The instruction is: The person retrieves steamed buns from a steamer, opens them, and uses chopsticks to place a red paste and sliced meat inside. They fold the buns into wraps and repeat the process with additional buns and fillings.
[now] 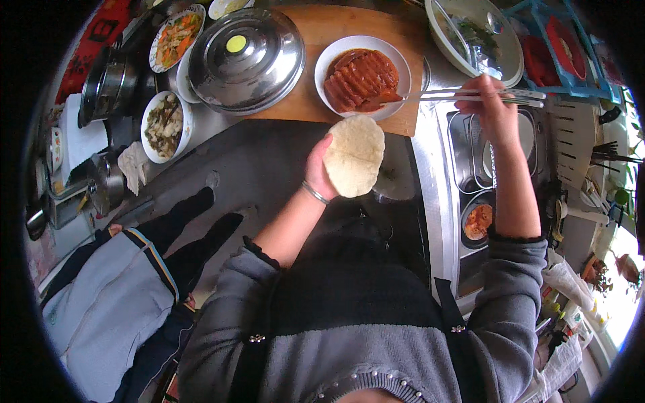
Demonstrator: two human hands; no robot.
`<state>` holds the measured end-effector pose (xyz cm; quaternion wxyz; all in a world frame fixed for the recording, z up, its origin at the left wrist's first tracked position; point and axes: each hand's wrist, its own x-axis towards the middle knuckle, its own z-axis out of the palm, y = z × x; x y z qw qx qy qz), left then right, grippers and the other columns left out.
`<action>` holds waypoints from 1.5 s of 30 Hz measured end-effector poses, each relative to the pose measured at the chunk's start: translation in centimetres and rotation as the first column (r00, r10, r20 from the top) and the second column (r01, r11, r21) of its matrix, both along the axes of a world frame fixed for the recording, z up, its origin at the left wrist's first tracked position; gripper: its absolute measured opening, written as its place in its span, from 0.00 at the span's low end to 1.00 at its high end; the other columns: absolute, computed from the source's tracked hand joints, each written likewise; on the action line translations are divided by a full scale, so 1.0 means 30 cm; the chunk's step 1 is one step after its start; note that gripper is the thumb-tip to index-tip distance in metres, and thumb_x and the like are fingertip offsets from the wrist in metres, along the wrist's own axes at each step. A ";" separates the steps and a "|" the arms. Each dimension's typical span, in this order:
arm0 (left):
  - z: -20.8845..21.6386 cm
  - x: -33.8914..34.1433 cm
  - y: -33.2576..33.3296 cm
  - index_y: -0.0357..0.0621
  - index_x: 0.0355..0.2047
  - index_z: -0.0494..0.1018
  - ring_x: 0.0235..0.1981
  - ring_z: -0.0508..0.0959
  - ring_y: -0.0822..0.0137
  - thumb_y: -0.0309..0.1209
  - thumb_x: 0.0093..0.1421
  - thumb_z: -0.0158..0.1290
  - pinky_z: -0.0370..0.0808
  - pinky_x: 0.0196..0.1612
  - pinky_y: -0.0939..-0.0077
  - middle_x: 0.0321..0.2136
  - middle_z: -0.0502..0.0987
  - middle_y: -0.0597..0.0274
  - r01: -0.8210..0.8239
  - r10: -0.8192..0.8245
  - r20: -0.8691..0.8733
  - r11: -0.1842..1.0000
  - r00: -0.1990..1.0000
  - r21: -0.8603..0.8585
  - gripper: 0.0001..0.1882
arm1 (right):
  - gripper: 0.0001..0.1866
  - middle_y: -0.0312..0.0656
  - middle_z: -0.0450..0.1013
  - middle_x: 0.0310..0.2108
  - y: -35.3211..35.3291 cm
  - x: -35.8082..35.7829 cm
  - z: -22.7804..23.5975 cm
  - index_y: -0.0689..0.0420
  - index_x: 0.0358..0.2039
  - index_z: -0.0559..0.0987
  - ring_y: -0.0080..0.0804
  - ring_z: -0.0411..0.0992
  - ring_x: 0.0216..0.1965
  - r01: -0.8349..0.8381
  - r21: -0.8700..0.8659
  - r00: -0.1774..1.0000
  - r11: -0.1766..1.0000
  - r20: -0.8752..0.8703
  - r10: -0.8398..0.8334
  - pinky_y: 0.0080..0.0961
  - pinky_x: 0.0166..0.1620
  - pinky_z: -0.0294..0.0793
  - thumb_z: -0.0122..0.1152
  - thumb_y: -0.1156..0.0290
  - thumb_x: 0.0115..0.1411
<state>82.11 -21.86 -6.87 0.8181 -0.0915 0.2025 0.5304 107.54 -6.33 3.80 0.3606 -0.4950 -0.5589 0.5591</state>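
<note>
From the head view, my left hand [318, 168] holds a pale, round flatbread [355, 156] by its left side, thumb at the rim; the other fingers are mostly hidden behind it. The bread is tilted up, in front of the near edge of the wooden board [376, 20]. My right hand [489, 107] is closed around a pair of long, silvery chopsticks [437, 94], their tips pointing left to the right rim of a white plate [405, 70] (whether they pinch anything, I cannot tell). Sliced, red-brown meat [361, 77] lies in sauce on that plate, which sits by the board's near edge, toward its near right corner. A domed steel lid [269, 47] stands at the board's left edge, and past its right edge is a large pale bowl [512, 54] with greens inside.
</note>
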 end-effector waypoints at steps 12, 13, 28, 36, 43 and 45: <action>0.052 0.048 0.024 0.44 0.57 0.60 0.53 0.67 0.53 0.52 0.58 0.42 0.64 0.56 0.55 0.54 0.65 0.53 -0.026 0.022 0.072 0.998 0.997 0.050 0.33 | 0.21 0.43 0.74 0.27 -0.128 -0.209 0.125 0.62 0.33 0.74 0.26 0.75 0.23 -0.158 -0.257 0.942 0.953 0.250 0.223 0.19 0.27 0.77 0.49 0.53 0.62; 0.053 0.045 0.022 0.44 0.57 0.60 0.53 0.67 0.53 0.52 0.58 0.42 0.64 0.56 0.55 0.54 0.65 0.53 -0.033 0.030 0.076 0.999 0.997 0.043 0.33 | 0.21 0.43 0.74 0.27 -0.125 -0.200 0.136 0.62 0.33 0.74 0.26 0.75 0.23 -0.172 -0.246 0.940 0.954 0.249 0.234 0.19 0.26 0.77 0.49 0.53 0.62; -0.010 -0.039 -0.060 0.45 0.57 0.60 0.53 0.67 0.53 0.53 0.59 0.41 0.65 0.55 0.54 0.53 0.66 0.54 -0.062 0.063 0.016 0.997 0.998 -0.050 0.32 | 0.21 0.42 0.74 0.25 -0.043 -0.127 -0.025 0.63 0.33 0.77 0.26 0.76 0.28 -0.344 0.124 0.847 0.931 0.469 0.250 0.23 0.32 0.75 0.55 0.54 0.59; -0.004 -0.036 -0.058 0.45 0.57 0.60 0.53 0.67 0.53 0.53 0.59 0.41 0.65 0.55 0.54 0.53 0.66 0.54 -0.078 0.078 0.027 0.997 0.997 -0.011 0.32 | 0.22 0.45 0.75 0.26 0.036 -0.094 -0.043 0.63 0.32 0.73 0.31 0.77 0.28 -0.188 0.031 0.954 0.982 0.242 0.175 0.24 0.33 0.77 0.47 0.53 0.63; 0.001 -0.029 -0.046 0.45 0.57 0.60 0.53 0.67 0.53 0.53 0.59 0.39 0.65 0.55 0.54 0.54 0.66 0.54 -0.092 0.092 0.025 0.996 0.995 -0.021 0.32 | 0.23 0.47 0.75 0.28 0.057 -0.053 -0.010 0.61 0.32 0.74 0.32 0.77 0.28 -0.091 0.017 0.987 0.996 0.134 0.088 0.25 0.33 0.78 0.47 0.51 0.63; 0.001 -0.024 -0.039 0.45 0.57 0.60 0.53 0.67 0.53 0.53 0.59 0.39 0.65 0.55 0.54 0.54 0.66 0.54 -0.099 0.099 0.031 0.995 0.995 -0.026 0.32 | 0.22 0.46 0.75 0.28 0.054 -0.049 0.006 0.62 0.32 0.74 0.31 0.76 0.27 -0.039 0.009 0.996 0.999 0.075 0.039 0.23 0.31 0.77 0.46 0.52 0.63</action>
